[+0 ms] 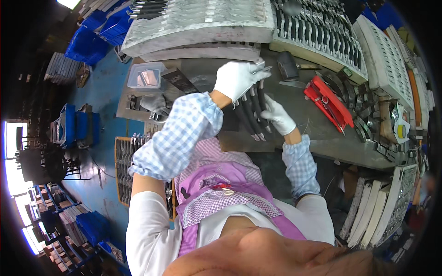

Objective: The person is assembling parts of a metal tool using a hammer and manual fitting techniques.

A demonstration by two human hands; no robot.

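Note:
A bundle of several slim black-handled metal pieces [248, 115] is between my two white-gloved hands, above the dark workbench [202, 69]. My left hand [234, 82] is closed around their upper, shiny metal ends. From the right, my right hand [280, 118] is closed on the side of the bundle, its fingers against the black handles. The lower ends hang free, pointing toward my body. The exact kind of these pieces cannot be made out. Just beyond the bundle, to the right, lies a black-headed mallet [288, 66].
Large foam trays [198, 41] stand at the bench's back; the right-hand rack [317, 60] holds rows of similar pieces. An open red case [329, 103] lies at right, near dark metal parts [363, 115]. A clear plastic box [146, 76] sits at left.

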